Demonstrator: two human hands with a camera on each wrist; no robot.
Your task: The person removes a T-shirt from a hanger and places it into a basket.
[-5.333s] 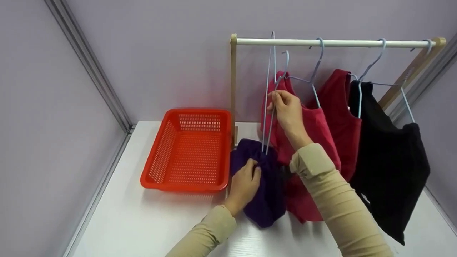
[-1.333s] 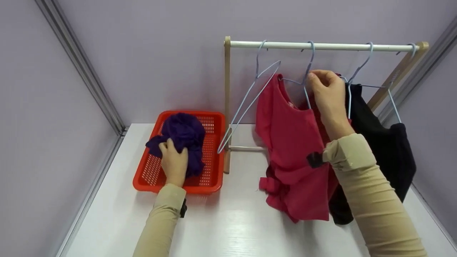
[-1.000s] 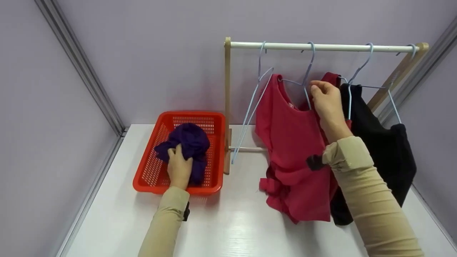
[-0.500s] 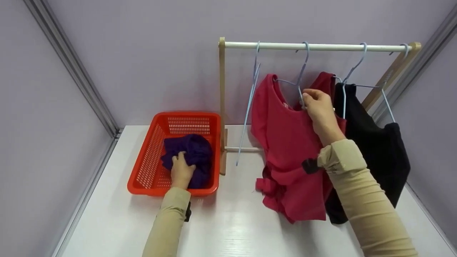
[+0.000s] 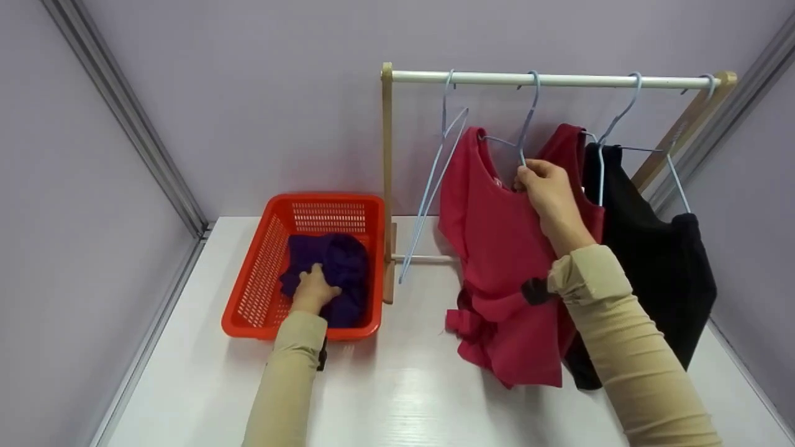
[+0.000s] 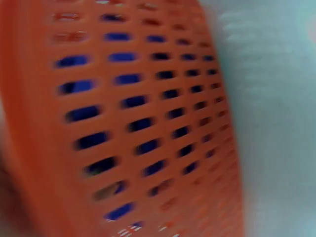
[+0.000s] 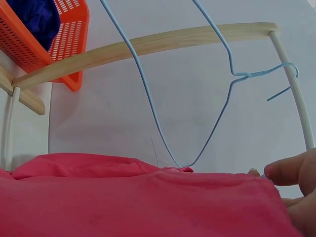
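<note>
Inside the red plastic basket (image 5: 256,273), my left hand (image 5: 315,290) rests on a bunched purple garment (image 5: 349,267), its fingers spread loosely over the cloth. The left wrist view is blurred and mostly filled by the basket's slotted wall (image 6: 163,113), with blue-purple cloth behind the slots. My right hand (image 5: 551,194) pinches the arm of a light blue wire hanger (image 5: 526,127) that carries a pink sleeveless top (image 5: 506,248). In the right wrist view, thumb and finger of the right hand (image 7: 298,177) meet at the pink top's (image 7: 148,205) upper edge.
A bare wire hanger (image 5: 445,115) dangles at the left end of the rack's white rail (image 5: 590,80). Right of the pink top hang a dark red top (image 5: 568,146) and a black garment (image 5: 652,254). The rack's wooden left post (image 5: 387,155) stands beside the basket.
The purple garment went from its hanger into the basket with my left hand and settled lower there. My right hand left the bare hanger and moved to the pink top's hanger, now pinching it.
</note>
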